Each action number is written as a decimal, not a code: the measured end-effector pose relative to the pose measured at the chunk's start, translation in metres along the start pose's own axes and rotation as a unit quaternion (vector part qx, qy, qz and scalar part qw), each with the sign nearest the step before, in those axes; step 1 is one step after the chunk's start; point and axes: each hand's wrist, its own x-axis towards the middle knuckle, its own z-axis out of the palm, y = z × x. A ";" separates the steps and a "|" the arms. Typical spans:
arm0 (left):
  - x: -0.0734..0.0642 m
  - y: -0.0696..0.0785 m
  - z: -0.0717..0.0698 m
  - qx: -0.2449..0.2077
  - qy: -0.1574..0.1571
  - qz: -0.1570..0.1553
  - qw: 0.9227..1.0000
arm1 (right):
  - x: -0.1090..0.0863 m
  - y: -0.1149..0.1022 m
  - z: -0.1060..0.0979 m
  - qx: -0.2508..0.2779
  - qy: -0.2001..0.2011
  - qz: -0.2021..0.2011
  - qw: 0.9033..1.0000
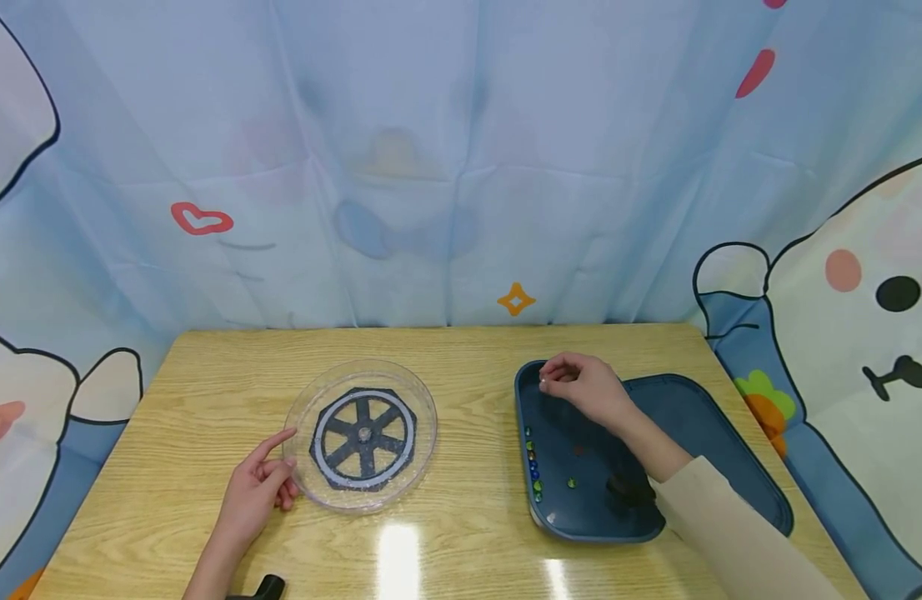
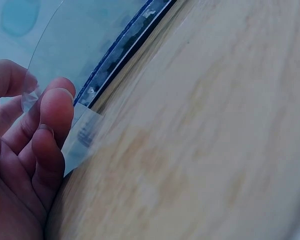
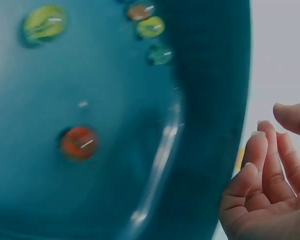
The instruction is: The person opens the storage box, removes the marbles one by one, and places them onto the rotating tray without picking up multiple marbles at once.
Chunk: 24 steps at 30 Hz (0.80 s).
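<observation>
A clear round dish (image 1: 423, 467) lies on the table, with a dark six-spoked wheel shape (image 1: 364, 434) showing in it. My left hand (image 1: 257, 483) is at its left rim, loosely bent fingers touching the clear wall (image 2: 50, 45). Above the far left corner of the blue tray (image 1: 581, 525) hovers my right hand (image 1: 584, 387), with a gap between thumb and fingertips and nothing seen in it. Several glass marbles (image 1: 533, 472) line the tray's left wall. A green marble (image 1: 572, 482) and a red-orange marble (image 3: 80, 143) lie apart on its floor.
The wooden table (image 1: 476, 467) runs back to a light blue printed curtain (image 1: 446, 167). A black object (image 1: 269, 587) shows at the front edge near my left forearm. My right forearm in its cream sleeve (image 1: 731, 525) crosses over the tray.
</observation>
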 end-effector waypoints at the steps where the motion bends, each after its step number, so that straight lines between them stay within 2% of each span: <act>1: 0.000 0.000 0.000 0.000 0.000 -0.001 1.000 | 0.000 -0.003 0.000 0.002 0.002 -0.003 1.000; 8: -0.001 0.000 0.000 0.002 -0.002 0.001 1.000 | 0.002 -0.031 0.005 0.031 -0.010 -0.033 0.999; 13: 0.000 -0.001 0.000 0.000 -0.004 0.003 1.000 | 0.006 -0.049 0.014 0.028 -0.024 -0.059 0.998; 24: -0.001 0.001 0.000 0.001 -0.001 0.003 1.000 | 0.021 -0.093 0.049 0.018 -0.049 -0.096 0.994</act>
